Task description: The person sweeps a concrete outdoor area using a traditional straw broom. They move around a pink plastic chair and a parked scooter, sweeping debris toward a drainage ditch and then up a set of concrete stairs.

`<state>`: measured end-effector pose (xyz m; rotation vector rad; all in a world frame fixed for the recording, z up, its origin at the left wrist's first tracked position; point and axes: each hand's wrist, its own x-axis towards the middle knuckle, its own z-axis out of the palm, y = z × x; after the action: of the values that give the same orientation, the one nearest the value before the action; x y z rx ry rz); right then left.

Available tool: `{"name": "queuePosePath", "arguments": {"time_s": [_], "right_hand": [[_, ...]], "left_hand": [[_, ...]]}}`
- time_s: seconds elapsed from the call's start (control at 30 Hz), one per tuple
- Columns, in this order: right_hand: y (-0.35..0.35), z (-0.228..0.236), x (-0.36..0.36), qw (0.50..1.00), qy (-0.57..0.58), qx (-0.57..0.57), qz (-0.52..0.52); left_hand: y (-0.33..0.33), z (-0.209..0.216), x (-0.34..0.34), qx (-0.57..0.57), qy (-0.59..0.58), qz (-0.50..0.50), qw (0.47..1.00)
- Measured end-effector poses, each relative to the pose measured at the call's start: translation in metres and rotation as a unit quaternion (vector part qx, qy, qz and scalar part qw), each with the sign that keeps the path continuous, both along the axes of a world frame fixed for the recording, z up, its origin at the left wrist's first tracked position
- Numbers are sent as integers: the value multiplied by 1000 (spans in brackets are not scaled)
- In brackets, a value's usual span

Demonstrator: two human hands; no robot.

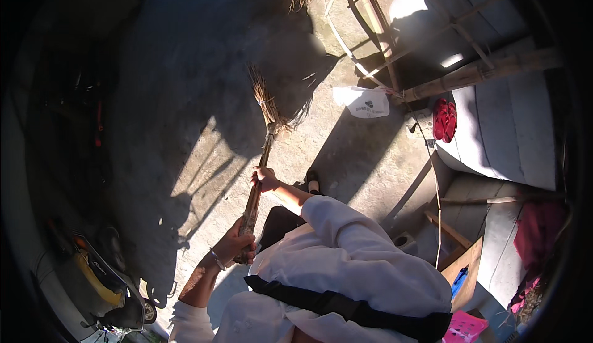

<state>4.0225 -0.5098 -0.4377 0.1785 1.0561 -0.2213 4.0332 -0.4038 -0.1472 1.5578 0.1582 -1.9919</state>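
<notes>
This looks like the yard of a home, open to the sun: strong light and sharp shadows fall across rough, bare ground [204, 164]. Bamboo poles [494, 73] form a simple frame beside pale panels [506, 139]. Household things lie about: red slippers [445, 120], a pink plastic basket [464, 327], dark red cloth [538, 228] and a twig broom [270, 134].

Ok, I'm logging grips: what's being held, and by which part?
A broom, by its handle: left hand near the end, right hand nearer the bristles.
</notes>
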Motion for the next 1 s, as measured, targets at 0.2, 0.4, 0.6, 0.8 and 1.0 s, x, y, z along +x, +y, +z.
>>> {"name": "queuePosePath", "arguments": {"time_s": [0.2,0.4,0.6,0.8,1.0], "right_hand": [[-88,-13,3,987,-64,-140,-38],[-197,-30,-3,960,181,-213,29],[-245,-120,-5,948,263,-165,68],[-222,-45,125,996,65,-44,43],[-304,15,154,993,-114,29,-8]], "left_hand": [[-68,-15,19,-25,39,30,998],[-135,-90,64,-75,184,66,978],[-200,-127,110,-23,262,67,962],[-213,-43,183,-1,114,44,993],[-279,8,183,-147,209,117,960]]}}
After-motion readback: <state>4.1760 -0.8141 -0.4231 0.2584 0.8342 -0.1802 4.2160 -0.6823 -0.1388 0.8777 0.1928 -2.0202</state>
